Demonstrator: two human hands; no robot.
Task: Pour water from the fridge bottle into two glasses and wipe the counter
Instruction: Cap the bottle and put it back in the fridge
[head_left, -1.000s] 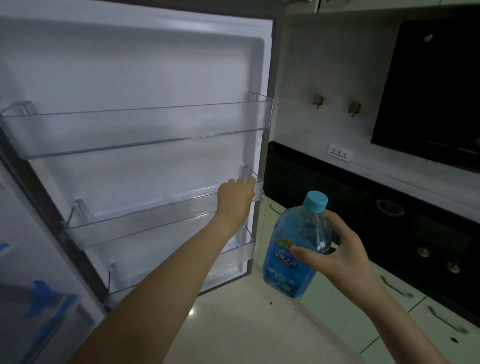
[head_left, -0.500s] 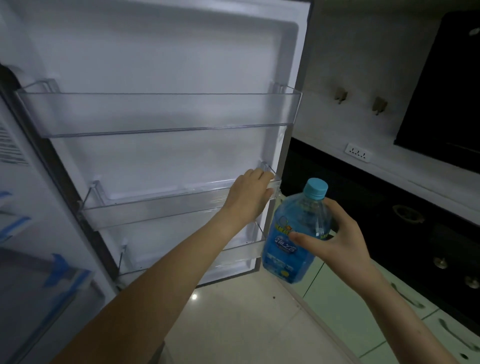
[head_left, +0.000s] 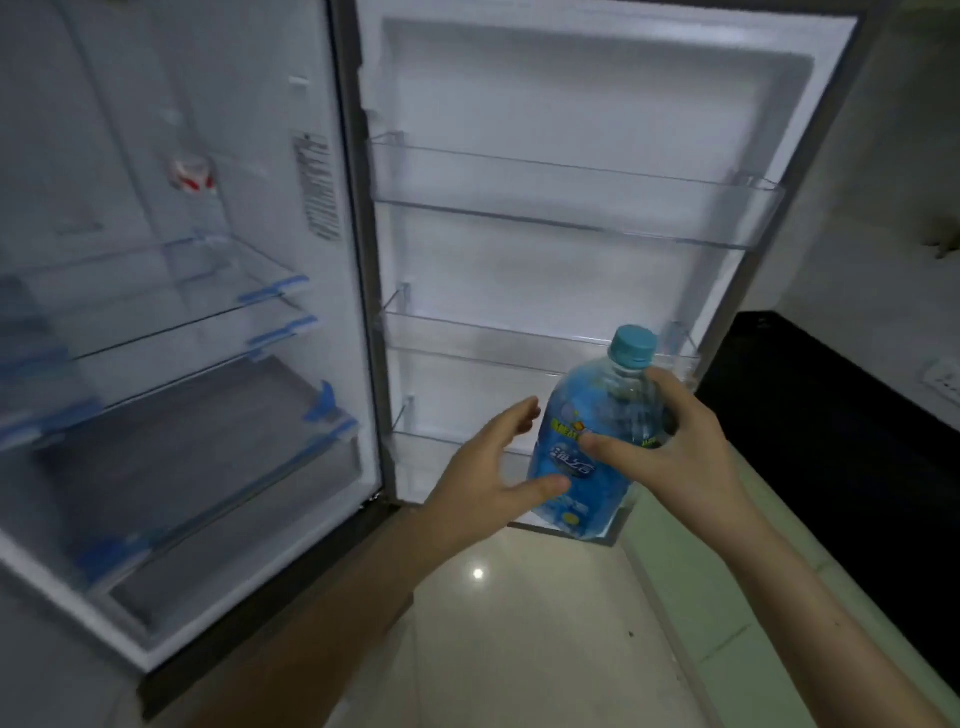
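Note:
A clear water bottle (head_left: 582, 467) with a blue label and a teal cap is held upright in front of the open fridge door. My right hand (head_left: 670, 452) is wrapped around its upper body from the right. My left hand (head_left: 493, 478) hovers just to the left of the bottle with fingers spread, thumb close to the label, holding nothing. The fridge door (head_left: 571, 234) stands wide open with bare clear door shelves.
The fridge interior (head_left: 182, 364) on the left shows glass shelves with blue clips and a small item at the back. A black counter (head_left: 831, 415) with pale green cabinet fronts (head_left: 753, 597) runs along the right. Glossy tiled floor (head_left: 519, 623) lies below.
My left hand has let go of the middle door shelf and come back beside the bottle. The view has swung left, so the fridge interior now shows. The bottle stays in my right hand.

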